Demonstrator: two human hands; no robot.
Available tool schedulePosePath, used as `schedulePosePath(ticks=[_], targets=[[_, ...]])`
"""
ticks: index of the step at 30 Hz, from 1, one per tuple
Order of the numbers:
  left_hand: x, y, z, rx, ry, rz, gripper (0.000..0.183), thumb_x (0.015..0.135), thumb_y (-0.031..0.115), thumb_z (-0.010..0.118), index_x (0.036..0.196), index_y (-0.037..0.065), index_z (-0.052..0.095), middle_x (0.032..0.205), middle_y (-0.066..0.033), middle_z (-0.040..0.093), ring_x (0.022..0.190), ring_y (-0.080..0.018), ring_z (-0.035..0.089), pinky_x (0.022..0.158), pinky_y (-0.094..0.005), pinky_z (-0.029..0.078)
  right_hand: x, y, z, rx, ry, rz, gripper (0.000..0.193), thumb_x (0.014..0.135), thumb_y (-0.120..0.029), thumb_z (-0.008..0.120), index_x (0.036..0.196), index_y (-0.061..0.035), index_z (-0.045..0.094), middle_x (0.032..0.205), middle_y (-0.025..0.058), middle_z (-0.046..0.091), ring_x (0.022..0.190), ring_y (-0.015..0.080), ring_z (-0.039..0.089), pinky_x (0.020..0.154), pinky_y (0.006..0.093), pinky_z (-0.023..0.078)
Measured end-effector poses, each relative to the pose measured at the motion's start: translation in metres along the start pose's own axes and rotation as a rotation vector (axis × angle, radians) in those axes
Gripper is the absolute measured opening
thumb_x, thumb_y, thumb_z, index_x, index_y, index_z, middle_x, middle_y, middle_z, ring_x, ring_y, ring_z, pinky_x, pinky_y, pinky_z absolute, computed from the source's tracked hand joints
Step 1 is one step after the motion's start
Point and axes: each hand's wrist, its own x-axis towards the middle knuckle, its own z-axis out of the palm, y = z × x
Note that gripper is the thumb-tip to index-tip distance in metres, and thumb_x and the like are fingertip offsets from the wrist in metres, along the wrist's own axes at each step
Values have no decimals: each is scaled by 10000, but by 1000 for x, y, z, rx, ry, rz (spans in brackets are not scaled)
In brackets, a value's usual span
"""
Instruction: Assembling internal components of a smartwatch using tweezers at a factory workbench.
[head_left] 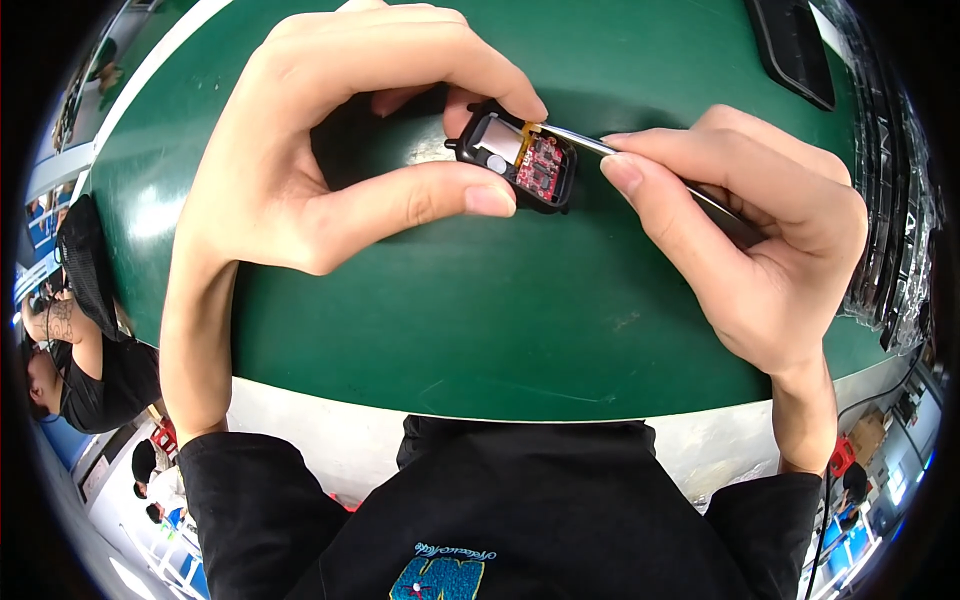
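Between the thumb and fingers of my left hand [330, 140] is a small black device housing [548, 203], its inside facing up. A red circuit board [541, 168], a silvery flat battery-like block [500, 140] and a yellow-orange flex strip [527, 143] show in it. My right hand [755, 215] pinches a pair of slim metal tweezers [580, 138], its fingers closed round the shaft. The tip reaches the housing's upper edge beside the flex strip; whether it touches the strip I cannot tell.
The green tabletop [480, 330] lies under both hands. At the far right is a black tray-like object [790, 50]. Black strips in clear plastic wrap [885, 210] line the right side. A person in black [95, 375] sits at the left, beside a black mesh item [85, 260].
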Motion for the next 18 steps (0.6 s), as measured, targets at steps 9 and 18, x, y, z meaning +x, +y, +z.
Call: schedulePosePath(ticks=[9, 18], targets=[[2, -3, 0, -18, -21, -6, 548, 702, 317, 887, 1124, -22, 807, 980, -98, 776, 813, -198, 594, 711, -331, 376, -1, 6, 3, 18, 8, -8, 143, 859, 75, 842, 995, 32, 836, 652, -2, 586, 536, 44, 430, 499, 266, 252], [3, -2, 0, -31, 10, 15, 512, 735, 311, 901, 1140, 15, 800, 991, -75, 772, 803, -199, 602, 726, -329, 391, 1, 2, -2, 18, 39, -34, 115, 851, 59, 838, 963, 33, 839, 644, 44, 648, 523, 73, 507, 481, 269, 320]])
